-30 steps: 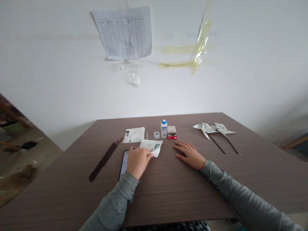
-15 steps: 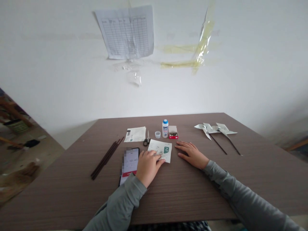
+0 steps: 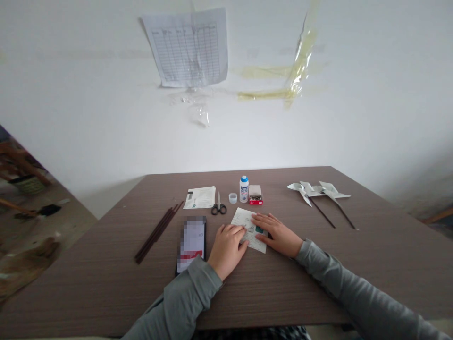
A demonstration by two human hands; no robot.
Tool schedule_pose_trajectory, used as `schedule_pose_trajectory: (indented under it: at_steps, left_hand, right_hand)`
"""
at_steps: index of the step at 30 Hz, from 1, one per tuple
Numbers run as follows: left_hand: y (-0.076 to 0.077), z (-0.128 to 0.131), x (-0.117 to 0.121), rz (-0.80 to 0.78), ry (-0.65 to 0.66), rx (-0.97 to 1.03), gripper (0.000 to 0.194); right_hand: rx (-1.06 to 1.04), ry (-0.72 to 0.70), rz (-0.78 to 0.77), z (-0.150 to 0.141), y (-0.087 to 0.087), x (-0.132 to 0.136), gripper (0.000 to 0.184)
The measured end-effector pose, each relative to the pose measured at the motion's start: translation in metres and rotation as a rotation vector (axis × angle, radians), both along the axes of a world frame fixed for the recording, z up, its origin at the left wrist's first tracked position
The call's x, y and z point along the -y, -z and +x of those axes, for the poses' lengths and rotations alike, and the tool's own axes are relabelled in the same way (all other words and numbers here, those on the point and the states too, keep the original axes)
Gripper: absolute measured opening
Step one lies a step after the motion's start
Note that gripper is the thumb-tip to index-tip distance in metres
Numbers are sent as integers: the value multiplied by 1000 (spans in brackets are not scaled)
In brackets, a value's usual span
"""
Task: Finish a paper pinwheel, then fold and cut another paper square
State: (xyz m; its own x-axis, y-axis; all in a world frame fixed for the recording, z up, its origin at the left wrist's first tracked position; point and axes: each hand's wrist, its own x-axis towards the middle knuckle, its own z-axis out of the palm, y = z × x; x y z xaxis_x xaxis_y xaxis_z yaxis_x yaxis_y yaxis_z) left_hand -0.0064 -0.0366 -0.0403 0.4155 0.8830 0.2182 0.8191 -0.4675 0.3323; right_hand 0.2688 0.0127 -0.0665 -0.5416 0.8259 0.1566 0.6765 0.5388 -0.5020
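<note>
A square sheet of printed paper point(image 3: 241, 216) with a green patch lies turned on the table in front of me. My left hand point(image 3: 228, 248) rests on its left part, fingers stretched out. On its right side lies my right hand point(image 3: 279, 234), fingers spread flat over the green patch. Just beyond the sheet are scissors point(image 3: 218, 208) with black handles, a small clear cup point(image 3: 232, 198), a white glue bottle point(image 3: 244, 190) with a blue cap, and a red box point(image 3: 255, 196) of small metal pieces.
A phone point(image 3: 193, 241) lies left of my left hand, with dark brown sticks point(image 3: 157, 233) beyond it. More paper sheets point(image 3: 200, 197) lie at the back left. Paper pinwheels point(image 3: 304, 190) on dark sticks lie at the right. A wall point(image 3: 106, 118) rises behind the table point(image 3: 88, 264).
The paper has slid right and toward me and turned, uncovering the scissors' handles. My left hand moved slightly right with it. My right hand has come from the bare table onto the paper.
</note>
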Motion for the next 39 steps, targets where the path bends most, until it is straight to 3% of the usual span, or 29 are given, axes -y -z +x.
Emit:
schedule_pose_trajectory:
  at_steps: [8,14,22,31,39]
  left_hand:
    - [9,1,6,20,-56,-119,54]
    - [9,0,6,26,-99,-148,55]
    - [10,-6,1,51,-135,-75,45]
    - [3,-2,3,37,-210,-77,35]
    - [9,6,5,27,-107,-77,51]
  right_hand:
    - [151,-21,-10,-7,1,3,69]
    - [240,58,26,-2,1,4,72]
    - [179,153,-18,14,0,0,68]
    - [143,166,-28,8,2,-4,66]
    - [82,64,-6,-11,-5,7,68]
